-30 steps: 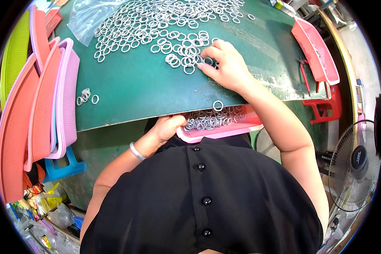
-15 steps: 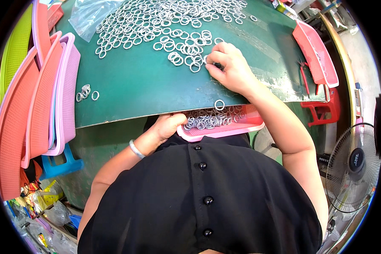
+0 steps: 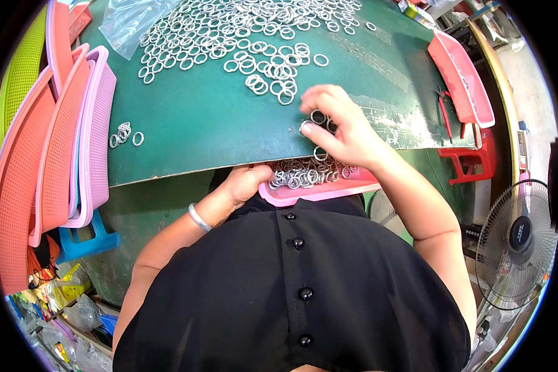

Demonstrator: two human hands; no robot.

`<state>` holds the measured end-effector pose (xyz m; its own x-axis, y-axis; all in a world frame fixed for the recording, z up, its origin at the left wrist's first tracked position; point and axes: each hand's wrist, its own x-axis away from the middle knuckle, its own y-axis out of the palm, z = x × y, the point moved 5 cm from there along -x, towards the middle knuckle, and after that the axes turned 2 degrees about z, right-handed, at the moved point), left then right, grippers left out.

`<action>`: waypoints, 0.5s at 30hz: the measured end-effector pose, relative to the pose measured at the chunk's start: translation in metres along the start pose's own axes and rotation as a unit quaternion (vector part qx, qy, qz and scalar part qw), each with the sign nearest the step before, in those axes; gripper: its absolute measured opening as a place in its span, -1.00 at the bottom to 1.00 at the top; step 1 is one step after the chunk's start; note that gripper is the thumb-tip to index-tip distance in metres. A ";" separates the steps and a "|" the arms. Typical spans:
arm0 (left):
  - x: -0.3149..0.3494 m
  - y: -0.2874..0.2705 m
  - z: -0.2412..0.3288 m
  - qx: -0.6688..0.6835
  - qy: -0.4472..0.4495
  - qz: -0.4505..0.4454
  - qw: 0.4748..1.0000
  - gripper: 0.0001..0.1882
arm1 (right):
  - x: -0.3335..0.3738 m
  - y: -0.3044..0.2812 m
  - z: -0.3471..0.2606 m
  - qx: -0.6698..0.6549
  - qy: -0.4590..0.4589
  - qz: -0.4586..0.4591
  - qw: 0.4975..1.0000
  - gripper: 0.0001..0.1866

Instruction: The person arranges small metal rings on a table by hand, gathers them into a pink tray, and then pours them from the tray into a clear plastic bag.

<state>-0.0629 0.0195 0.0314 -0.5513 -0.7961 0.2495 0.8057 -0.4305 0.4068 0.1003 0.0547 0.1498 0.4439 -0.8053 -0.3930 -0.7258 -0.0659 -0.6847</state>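
Observation:
My right hand [image 3: 338, 124] is over the near part of the table, its fingers curled around a few silvery metal rings [image 3: 318, 116]. The hand's outline is slightly blurred. Another single ring [image 3: 320, 153] sits at the table's near edge, just below the hand. My left hand [image 3: 249, 183] grips the left end of a pink plastic basket [image 3: 285, 201] in my lap, the fingers partly hidden. Many similar rings [image 3: 304, 177] fill that basket, which sits partly under the table edge. A broad spread of loose rings [image 3: 229, 31] covers the far part of the table.
The green tabletop [image 3: 198, 124] holds a small group of rings [image 3: 124, 132] at left and a clear plastic bag [image 3: 127, 28] farther back. Stacked colored baskets [image 3: 96, 136] stand at left. Red-handled pliers [image 3: 445, 115], another pink basket [image 3: 462, 77] and a fan [image 3: 518, 239] are at right.
My right hand has drawn back toward me from the near end of the ring spread, with rings in its fingers. My left hand stays at the basket.

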 end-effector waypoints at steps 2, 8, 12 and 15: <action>0.000 0.000 0.000 0.003 0.001 0.008 1.000 -0.50 | -0.013 0.005 0.004 0.046 -0.015 0.020 0.999 -0.72; 0.001 -0.001 0.002 -0.018 0.012 0.009 1.000 -0.49 | -0.024 0.014 0.013 0.143 -0.038 0.022 0.989 -0.73; 0.001 -0.001 0.002 -0.008 0.007 0.002 1.000 -0.50 | -0.024 0.015 0.016 0.137 -0.011 0.018 0.990 -0.77; 0.001 -0.003 -0.001 -0.023 -0.001 0.006 1.000 -0.50 | -0.025 0.018 0.015 0.146 -0.015 0.032 0.989 -0.78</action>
<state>-0.0655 0.0199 0.0301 -0.5423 -0.8000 0.2567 0.8212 -0.4401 0.3634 0.0839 0.0826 0.1384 0.4201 -0.7842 -0.4567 -0.5722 0.1618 -0.8040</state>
